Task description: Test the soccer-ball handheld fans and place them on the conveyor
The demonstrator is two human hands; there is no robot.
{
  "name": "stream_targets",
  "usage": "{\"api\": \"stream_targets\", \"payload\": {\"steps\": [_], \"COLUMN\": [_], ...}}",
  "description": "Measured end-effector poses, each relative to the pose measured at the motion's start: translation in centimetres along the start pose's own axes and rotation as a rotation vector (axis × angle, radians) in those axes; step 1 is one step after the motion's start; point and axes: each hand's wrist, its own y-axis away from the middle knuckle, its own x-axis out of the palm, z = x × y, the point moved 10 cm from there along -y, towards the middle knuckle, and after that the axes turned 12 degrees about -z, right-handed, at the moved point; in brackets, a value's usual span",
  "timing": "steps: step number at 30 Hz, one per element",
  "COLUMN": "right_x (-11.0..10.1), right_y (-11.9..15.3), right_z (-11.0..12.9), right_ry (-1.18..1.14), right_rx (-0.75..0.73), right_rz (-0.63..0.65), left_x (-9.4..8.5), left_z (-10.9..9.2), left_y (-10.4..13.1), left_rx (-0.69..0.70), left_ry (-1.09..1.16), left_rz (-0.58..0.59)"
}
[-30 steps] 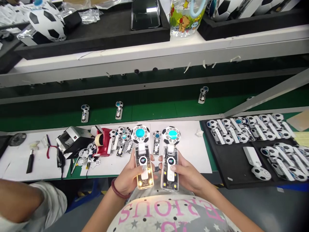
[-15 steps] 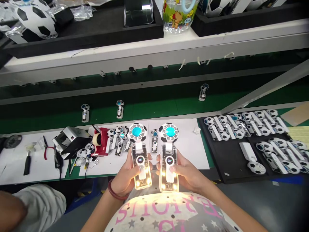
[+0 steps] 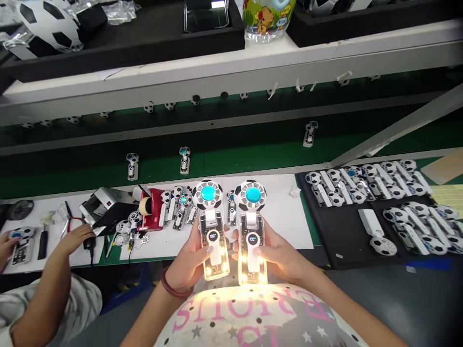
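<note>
My left hand (image 3: 191, 255) is closed around a handheld fan (image 3: 213, 241) with a football-patterned head and a blue centre. Its thumb lies on the white strip below the round display, which seems to read 100. A matching handheld fan (image 3: 252, 241) is gripped by my right hand (image 3: 278, 253), thumb on the same strip. Both fans stand upright side by side, a small gap between them, with warm lights glowing in their clear bodies. Behind them, another fan (image 3: 231, 207) lies on the white paper (image 3: 275, 212). Fingers behind each body are partly hidden.
Several fans fill a black foam tray (image 3: 347, 241) at the right. A red tape dispenser (image 3: 154, 209), a black-and-white device (image 3: 106, 207) and a hammer (image 3: 42, 243) lie to the left. A co-worker's hand (image 3: 77, 236) reaches in there. Several fans stand on the green conveyor belt (image 3: 246, 149).
The co-worker's arms have come in at the left, with a fan in one hand. The fans on the belt have shifted slightly right. My hands keep hold of both lit fans.
</note>
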Motion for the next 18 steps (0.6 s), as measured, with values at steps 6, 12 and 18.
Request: {"api": "stream_targets", "payload": {"steps": [6,12,18], "right_x": [0.2,0.9,0.6], "right_y": [0.0,0.2,0.1], "right_z": [-0.1,-0.3,-0.5], "right_ry": [0.005,-0.023,-0.009], "right_rx": [-0.027,0.000,-0.014], "right_rz": [0.007,0.055,0.006], "left_x": [-0.2,0.3,0.0], "left_z": [0.3,0.7,1.1], "left_y": [0.1,0.5,0.8], "left_rx": [-0.006,-0.038,-0.032], "left_ry": [0.045,0.061,0.080], "left_rz": [0.016,0.058,0.048]}}
